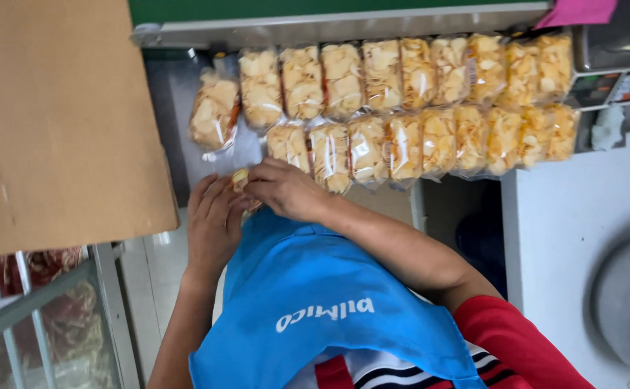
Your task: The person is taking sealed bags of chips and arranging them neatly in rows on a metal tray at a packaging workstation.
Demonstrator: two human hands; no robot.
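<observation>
Two hands on one small chip bag.
Left hand [212,216] and right hand [286,189] pinch a clear bag [240,178] of pale yellow chips, just below two rows of bags [401,101].

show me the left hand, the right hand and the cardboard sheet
left hand [214,220], head view, on the back of the hand
right hand [284,189], head view, on the back of the hand
cardboard sheet [59,119], head view, on the middle of its flat brown face
</observation>
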